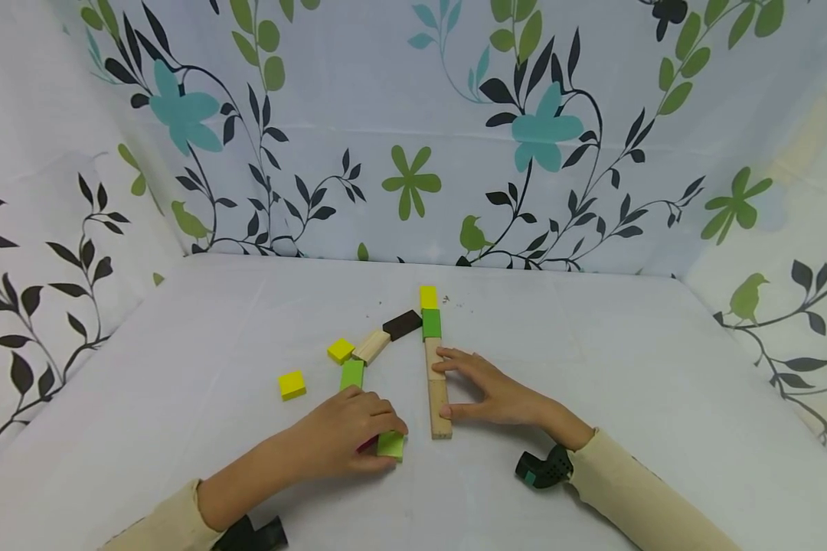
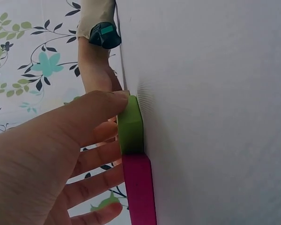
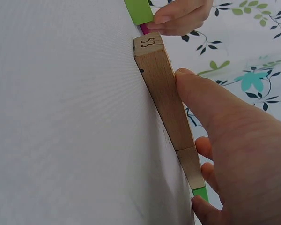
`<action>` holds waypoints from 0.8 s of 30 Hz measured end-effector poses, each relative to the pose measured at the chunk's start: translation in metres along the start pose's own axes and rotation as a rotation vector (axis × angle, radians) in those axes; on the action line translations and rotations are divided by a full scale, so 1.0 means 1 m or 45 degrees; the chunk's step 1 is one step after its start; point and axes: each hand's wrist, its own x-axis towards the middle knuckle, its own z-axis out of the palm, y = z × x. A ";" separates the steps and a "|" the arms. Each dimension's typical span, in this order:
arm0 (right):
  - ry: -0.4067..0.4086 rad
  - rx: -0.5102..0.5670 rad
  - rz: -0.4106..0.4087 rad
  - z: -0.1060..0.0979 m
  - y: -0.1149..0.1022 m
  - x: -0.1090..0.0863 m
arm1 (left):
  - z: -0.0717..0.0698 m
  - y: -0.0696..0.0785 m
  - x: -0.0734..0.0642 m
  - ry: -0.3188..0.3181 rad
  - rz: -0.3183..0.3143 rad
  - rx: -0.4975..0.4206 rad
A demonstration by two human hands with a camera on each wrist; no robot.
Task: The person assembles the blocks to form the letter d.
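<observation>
My left hand (image 1: 348, 435) pinches a light green block (image 2: 131, 126) between thumb and fingers, low on the white tabletop. End to end with that block lies a magenta block (image 2: 139, 187), mostly covered by the hand in the head view. My right hand (image 1: 492, 392) touches a straight row of blocks from its right side, thumb and fingers spread along it. The thumb is at the nearer wooden block (image 3: 161, 93), which has "53" on its end; fingertips reach the farther wooden block (image 1: 434, 353). Beyond those, a green block (image 1: 431, 324) and a yellow block (image 1: 428, 297) continue the row.
From the green block, a dark brown block (image 1: 403, 325), a pale wooden block (image 1: 371, 347) and another light green block (image 1: 352, 374) slant toward my left hand. One yellow block (image 1: 341, 350) sits beside this chain; a second yellow block (image 1: 292, 385) lies farther left. Patterned cloth (image 1: 331, 229) hangs behind.
</observation>
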 end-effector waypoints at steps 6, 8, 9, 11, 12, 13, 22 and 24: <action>0.000 0.007 0.014 0.001 -0.001 0.000 | -0.001 -0.004 -0.007 0.060 -0.049 -0.022; 0.001 0.009 0.014 0.001 -0.001 0.000 | -0.002 -0.006 -0.009 0.073 -0.064 -0.026; 0.001 0.009 0.014 0.001 -0.001 0.000 | -0.003 -0.007 -0.011 0.072 -0.075 -0.031; 0.001 0.008 0.018 0.001 -0.001 0.000 | -0.005 -0.009 -0.012 0.071 -0.095 -0.027; 0.001 0.008 0.020 0.001 -0.001 0.000 | -0.006 -0.010 -0.013 0.068 -0.109 -0.025; 0.001 0.006 0.020 0.001 -0.001 0.000 | -0.008 -0.011 -0.014 0.067 -0.122 -0.025; 0.001 0.003 0.006 0.001 -0.003 0.000 | -0.022 -0.029 -0.022 0.143 -0.189 0.055; -0.002 0.000 0.008 0.001 -0.003 0.000 | -0.025 -0.035 -0.024 0.144 -0.220 0.059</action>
